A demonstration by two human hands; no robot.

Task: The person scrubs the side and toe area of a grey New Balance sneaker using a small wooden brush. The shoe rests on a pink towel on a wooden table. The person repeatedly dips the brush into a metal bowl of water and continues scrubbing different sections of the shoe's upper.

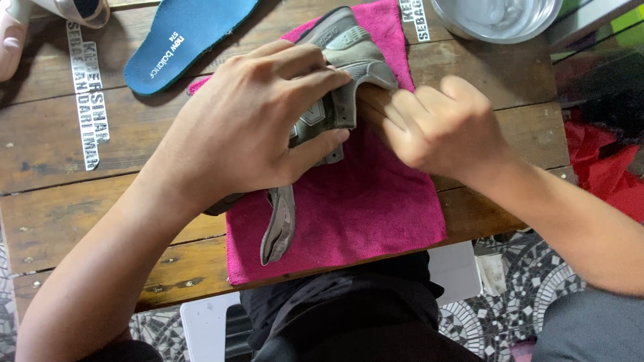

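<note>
Head view, left to right. At the counter's (60, 208) far left corner, the toe of a pale pink shoe (13, 37) lies partly out of view. Just right of it, a blue insole (184, 37) rests against the far edge, its near end close to the magenta cloth (362, 214). The cloth is spread flat over the counter's middle and reaches its near edge. A grey sneaker (342, 50) lies on the cloth, its toe towards the far edge; its loose tongue (280, 228) trails towards the near edge. The left hand (248, 127) presses down over the sneaker's middle, fingers (302, 67) wrapped across the upper and thumb against its side, clamped on it. The right hand (436, 124) meets the sneaker's right flank, fingers (392, 110) curled together and touching the upper; whether they pinch anything cannot be told. At the far right corner stands a metal bowl (496, 20), partly cropped. Beyond the counter's right edge, red fabric (604, 167) shows.
</note>
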